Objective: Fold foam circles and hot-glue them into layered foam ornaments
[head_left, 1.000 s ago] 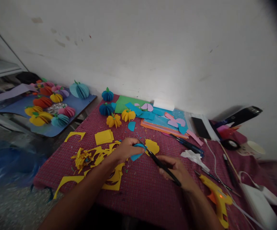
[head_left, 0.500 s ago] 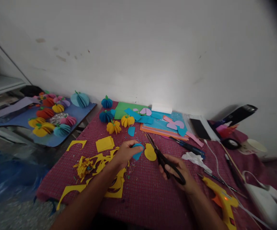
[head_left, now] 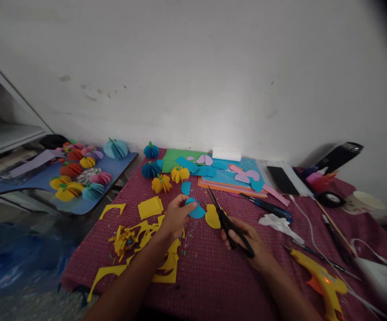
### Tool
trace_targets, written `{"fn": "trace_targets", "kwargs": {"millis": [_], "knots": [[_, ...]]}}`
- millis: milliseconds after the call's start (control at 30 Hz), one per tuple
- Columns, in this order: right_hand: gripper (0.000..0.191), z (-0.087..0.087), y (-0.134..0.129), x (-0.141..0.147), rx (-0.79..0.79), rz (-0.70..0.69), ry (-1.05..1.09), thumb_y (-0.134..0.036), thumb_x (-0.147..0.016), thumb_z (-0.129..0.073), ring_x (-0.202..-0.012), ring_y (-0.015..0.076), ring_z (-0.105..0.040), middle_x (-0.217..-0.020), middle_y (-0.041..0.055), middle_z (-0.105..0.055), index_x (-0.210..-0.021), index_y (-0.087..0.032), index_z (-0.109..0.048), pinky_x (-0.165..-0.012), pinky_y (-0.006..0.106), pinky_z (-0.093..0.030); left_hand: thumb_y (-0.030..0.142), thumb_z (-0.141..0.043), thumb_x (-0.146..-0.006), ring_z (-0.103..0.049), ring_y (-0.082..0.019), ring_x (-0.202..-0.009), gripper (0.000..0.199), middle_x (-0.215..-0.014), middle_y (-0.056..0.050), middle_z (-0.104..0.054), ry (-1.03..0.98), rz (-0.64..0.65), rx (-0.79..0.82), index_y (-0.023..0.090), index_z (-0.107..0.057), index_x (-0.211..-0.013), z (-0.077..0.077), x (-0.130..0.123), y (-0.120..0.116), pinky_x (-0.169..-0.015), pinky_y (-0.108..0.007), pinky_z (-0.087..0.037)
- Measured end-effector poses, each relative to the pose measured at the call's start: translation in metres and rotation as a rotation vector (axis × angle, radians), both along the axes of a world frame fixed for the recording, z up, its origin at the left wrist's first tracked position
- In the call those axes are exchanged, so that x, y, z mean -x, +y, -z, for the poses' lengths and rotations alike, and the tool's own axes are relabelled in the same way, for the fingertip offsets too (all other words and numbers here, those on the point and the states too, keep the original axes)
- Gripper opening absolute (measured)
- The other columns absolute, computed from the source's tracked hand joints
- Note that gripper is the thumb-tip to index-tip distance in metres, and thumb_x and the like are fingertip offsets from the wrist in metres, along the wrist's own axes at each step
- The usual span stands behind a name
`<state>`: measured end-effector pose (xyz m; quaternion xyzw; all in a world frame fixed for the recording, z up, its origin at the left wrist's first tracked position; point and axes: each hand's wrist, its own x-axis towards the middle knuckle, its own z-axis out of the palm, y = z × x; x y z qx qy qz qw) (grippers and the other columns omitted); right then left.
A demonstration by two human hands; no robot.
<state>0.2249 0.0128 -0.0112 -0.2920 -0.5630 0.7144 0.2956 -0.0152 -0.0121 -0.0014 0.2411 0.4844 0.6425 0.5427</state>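
Observation:
Between thumb and fingers, my left hand [head_left: 177, 216] pinches a blue paper piece [head_left: 196, 210] with a rounded edge, held above the table. My right hand [head_left: 243, 238] grips black-handled scissors [head_left: 225, 218] by the loops, blades pointing up and away, close to the blue piece but apart from it. Under the blades lies a yellow rounded paper cutout [head_left: 212, 216], partly hidden by the scissors. Another blue paper piece [head_left: 186, 188] rests just beyond my left hand. Yellow paper offcuts [head_left: 168, 267] lie beneath and beside my left forearm, with a stack of yellow paper [head_left: 150, 207] behind them.
A yellow glue gun [head_left: 323, 278] with a lit orange light lies at right, near a white cable [head_left: 309, 227], a crumpled tissue [head_left: 278, 223] and a blue-handled tool [head_left: 270, 208]. Paper pumpkins [head_left: 162, 183] stand at the back left; more sit on a blue side table [head_left: 113, 180].
The blue piece in my left hand has turned and now shows a broader face toward the right. My right hand still holds the scissors. The whole view has shifted slightly.

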Motion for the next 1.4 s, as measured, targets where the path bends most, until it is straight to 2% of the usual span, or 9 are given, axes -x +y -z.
{"fn": "trace_targets", "kwargs": {"millis": [233,600,733,900,1200,1400], "knots": [[0.038,0.001,0.000,0.001,0.004,-0.009,0.014,-0.041,-0.090,-0.068,-0.068,0.0137,-0.055,-0.085,0.0051,-0.063,-0.118,-0.015,-0.063,-0.060,0.027,-0.044,0.027,-0.092,-0.056,-0.061,-0.010,-0.063,0.047,-0.070,0.006,-0.060,-0.157,-0.050,-0.012,0.018,-0.050,-0.076,-0.009,-0.002,-0.001,-0.059,-0.021,-0.051],[0.042,0.001,-0.004,0.004,0.025,-0.032,-0.019,-0.043,-0.088,-0.069,-0.068,0.0142,-0.057,-0.086,0.0055,-0.065,-0.119,-0.015,-0.062,-0.061,0.027,-0.045,0.024,-0.091,-0.056,-0.062,-0.009,-0.064,0.051,-0.073,0.006,-0.062,-0.225,-0.106,-0.037,0.019,-0.047,-0.081,-0.013,-0.004,-0.001,-0.060,-0.021,-0.052],[0.042,-0.003,-0.008,0.009,0.004,-0.037,-0.033,-0.045,-0.089,-0.068,-0.067,0.0146,-0.058,-0.087,0.0054,-0.066,-0.118,-0.016,-0.062,-0.061,0.028,-0.044,0.022,-0.088,-0.056,-0.062,-0.010,-0.067,0.049,-0.074,0.007,-0.061,-0.229,-0.119,-0.034,0.020,-0.045,-0.080,-0.012,-0.006,-0.001,-0.065,-0.024,-0.053],[0.045,-0.006,-0.012,0.016,0.026,-0.052,-0.034,-0.048,-0.087,-0.070,-0.064,0.0142,-0.059,-0.084,0.0049,-0.066,-0.118,-0.016,-0.062,-0.059,0.027,-0.044,0.017,-0.087,-0.054,-0.064,-0.011,-0.070,0.052,-0.079,0.007,-0.062,-0.243,-0.123,-0.046,0.021,-0.048,-0.088,-0.009,-0.009,-0.001,-0.067,-0.024,-0.053],[0.046,-0.004,-0.009,0.013,0.055,-0.026,-0.057,-0.048,-0.084,-0.074,-0.061,0.0119,-0.058,-0.080,0.0025,-0.065,-0.116,-0.017,-0.065,-0.054,0.024,-0.045,0.018,-0.090,-0.050,-0.064,-0.012,-0.065,0.048,-0.078,0.001,-0.068,-0.176,0.034,0.045,0.016,-0.062,-0.089,-0.008,-0.012,-0.004,-0.062,-0.024,-0.052],[0.047,-0.008,-0.009,0.012,0.039,-0.049,-0.068,-0.048,-0.082,-0.075,-0.062,0.0132,-0.058,-0.080,0.0039,-0.065,-0.116,-0.016,-0.067,-0.055,0.025,-0.046,0.035,-0.092,-0.056,-0.057,-0.010,-0.054,0.039,-0.066,-0.001,-0.066,-0.087,0.147,0.019,0.012,-0.068,-0.076,-0.008,-0.013,-0.006,-0.055,-0.024,-0.050]]}}
